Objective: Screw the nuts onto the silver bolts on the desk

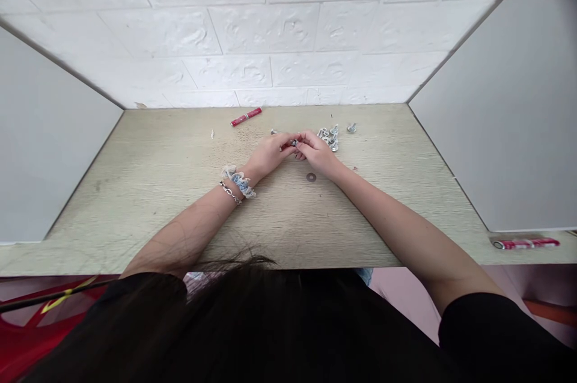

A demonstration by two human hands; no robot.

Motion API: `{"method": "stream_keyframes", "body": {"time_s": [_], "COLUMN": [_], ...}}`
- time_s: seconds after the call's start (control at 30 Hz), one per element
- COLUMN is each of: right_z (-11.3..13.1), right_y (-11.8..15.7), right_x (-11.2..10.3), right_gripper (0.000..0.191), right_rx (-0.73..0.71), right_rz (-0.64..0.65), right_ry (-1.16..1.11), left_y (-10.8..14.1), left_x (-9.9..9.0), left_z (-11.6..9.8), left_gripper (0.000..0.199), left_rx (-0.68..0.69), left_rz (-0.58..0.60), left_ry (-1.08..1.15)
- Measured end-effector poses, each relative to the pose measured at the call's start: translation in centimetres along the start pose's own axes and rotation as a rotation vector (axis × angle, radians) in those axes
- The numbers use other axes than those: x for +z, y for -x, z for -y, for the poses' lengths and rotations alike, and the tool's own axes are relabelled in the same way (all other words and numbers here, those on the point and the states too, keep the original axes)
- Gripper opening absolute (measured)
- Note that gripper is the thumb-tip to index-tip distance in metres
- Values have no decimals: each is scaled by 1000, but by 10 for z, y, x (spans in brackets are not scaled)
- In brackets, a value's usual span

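My left hand [269,153] and my right hand [319,154] meet over the middle of the table, fingers pinched together. Between the fingertips shows a small silver metal fastener [294,143], which looks like a nut on a bolt; the fingers cover most of it. A thin bolt [276,131] pokes out just beyond the left knuckles; whether it is held or lying down I cannot tell. Right behind my right hand lies a pile of silver bolts, nuts and washers [332,139]. A flat washer [311,177] rests on the table below the hands.
One bolt [351,128] lies apart, right of the pile. A red tube [246,116] is near the white brick wall [270,40], and another red tube [527,243] sits by the front right edge. Grey panels [40,142] flank the pale wooden table [265,226].
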State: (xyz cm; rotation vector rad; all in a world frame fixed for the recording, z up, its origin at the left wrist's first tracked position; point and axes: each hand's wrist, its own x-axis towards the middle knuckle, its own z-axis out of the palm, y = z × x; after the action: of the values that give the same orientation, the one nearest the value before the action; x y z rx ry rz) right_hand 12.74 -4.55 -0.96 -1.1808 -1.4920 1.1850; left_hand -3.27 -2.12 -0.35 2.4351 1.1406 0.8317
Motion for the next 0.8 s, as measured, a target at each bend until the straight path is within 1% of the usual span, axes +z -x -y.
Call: {"method": "stream_keyframes", "body": {"time_s": [0.13, 0.23, 0.4, 0.47, 0.7, 0.8], "right_z": [3, 2, -5, -6, 3, 6], "right_y": [0, 0, -2, -3, -1, -1], "right_x": [0, 0, 0, 0, 0, -1], "right_gripper": [9, 9, 27, 30, 22, 18], "right_rx": [34, 15, -12, -15, 22, 52], "right_rz": [-7, -10, -20, -20, -9, 0], "right_ry": [-36, -31, -43, -48, -51, -94], "left_y": [0, 0, 1, 0, -1, -1], "left_x": [0, 1, 0, 0, 1, 1], "left_z": [-1, -2, -2, -2, 0, 1], "left_gripper": [27, 26, 22, 21, 23, 24], "left_rx": [-12, -25, 4, 9, 20, 5], "left_rz": [1, -21, -64, -68, -38, -45], "left_ry": [3, 25, 36, 31, 7, 7]}}
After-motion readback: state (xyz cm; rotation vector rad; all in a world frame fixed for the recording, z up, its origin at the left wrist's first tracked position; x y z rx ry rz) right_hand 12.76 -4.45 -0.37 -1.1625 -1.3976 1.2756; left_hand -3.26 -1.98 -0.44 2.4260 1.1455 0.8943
